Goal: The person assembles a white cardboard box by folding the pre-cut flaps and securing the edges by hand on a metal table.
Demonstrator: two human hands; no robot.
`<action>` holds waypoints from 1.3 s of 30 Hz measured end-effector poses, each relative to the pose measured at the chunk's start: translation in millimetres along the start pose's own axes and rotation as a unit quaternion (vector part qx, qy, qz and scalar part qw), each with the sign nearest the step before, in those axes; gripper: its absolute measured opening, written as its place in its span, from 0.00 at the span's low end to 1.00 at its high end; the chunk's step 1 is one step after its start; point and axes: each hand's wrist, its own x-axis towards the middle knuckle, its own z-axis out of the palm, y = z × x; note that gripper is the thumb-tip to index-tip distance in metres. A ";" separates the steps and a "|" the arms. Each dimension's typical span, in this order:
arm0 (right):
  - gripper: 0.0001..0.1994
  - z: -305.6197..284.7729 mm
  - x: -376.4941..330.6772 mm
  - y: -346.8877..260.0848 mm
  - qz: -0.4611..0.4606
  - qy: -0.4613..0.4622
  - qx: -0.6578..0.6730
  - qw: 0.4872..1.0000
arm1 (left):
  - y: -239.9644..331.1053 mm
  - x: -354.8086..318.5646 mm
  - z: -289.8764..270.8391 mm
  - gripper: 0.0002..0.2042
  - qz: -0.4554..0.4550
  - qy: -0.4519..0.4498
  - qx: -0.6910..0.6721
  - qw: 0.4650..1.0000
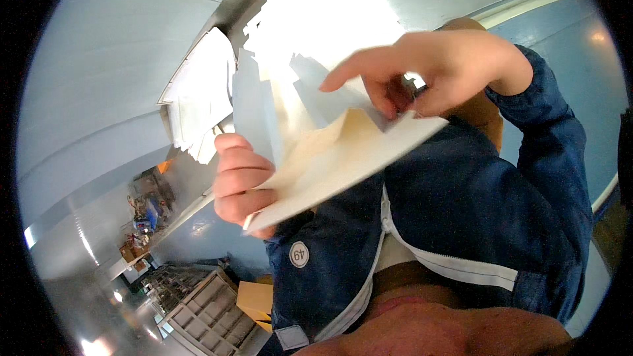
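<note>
Held in front of my dark blue jacket is a thin stack of cream paper sheets [336,168], tilted, with its long edge running from lower left to upper right. My left hand [244,178] is closed round the lower left end, fingers curled over it. At the other end, my right hand [442,69] has its index finger stretched out to the left. Its thumb and another finger come together at the stack's corner, slightly smeared by motion. The top sheet bulges up in a curl near that hand. Grey-blue strips [254,105] show behind the sheets.
Beyond my hands lies a glaring white, jagged-edged pile [323,20], too bright to make out. More white sheets [201,92] hang or lie to its left. A compartmented rack [211,310] and a cardboard box [254,303] stand at lower left.
</note>
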 end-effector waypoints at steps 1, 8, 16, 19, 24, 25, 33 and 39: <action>0.22 0.0 -2.5 7.3 -0.013 -0.017 -0.037 0.999 | 0.7 -1.2 4.6 0.12 -0.011 -0.022 0.014 1.000; 0.21 -1.2 -27.0 -0.8 -0.032 0.084 -0.419 0.903 | -2.7 8.0 16.0 0.05 -0.056 -0.179 0.136 0.973; 0.20 9.1 -15.5 175.1 0.048 0.137 -0.486 0.862 | -92.5 -147.8 35.8 0.11 -0.199 -0.357 0.253 0.877; 0.19 19.5 -18.1 215.9 0.028 0.131 -0.518 0.845 | -101.8 -190.9 42.0 0.15 -0.227 -0.372 0.243 0.867; 0.23 17.1 -20.3 236.4 0.017 0.131 -0.527 0.839 | -99.6 -196.5 55.6 0.28 -0.384 -0.315 0.212 0.842; 0.24 18.1 -21.9 237.8 0.022 0.123 -0.530 0.839 | -100.2 -194.0 55.7 0.27 -0.354 -0.332 0.217 0.847; 0.26 11.0 -13.6 235.1 -0.022 0.073 -0.588 0.805 | -106.4 -193.2 50.0 0.29 -0.233 -0.351 0.264 0.868; 0.28 24.9 -14.1 231.0 0.041 0.063 -0.625 0.777 | -102.1 -181.5 53.9 0.29 -0.263 -0.372 0.271 0.848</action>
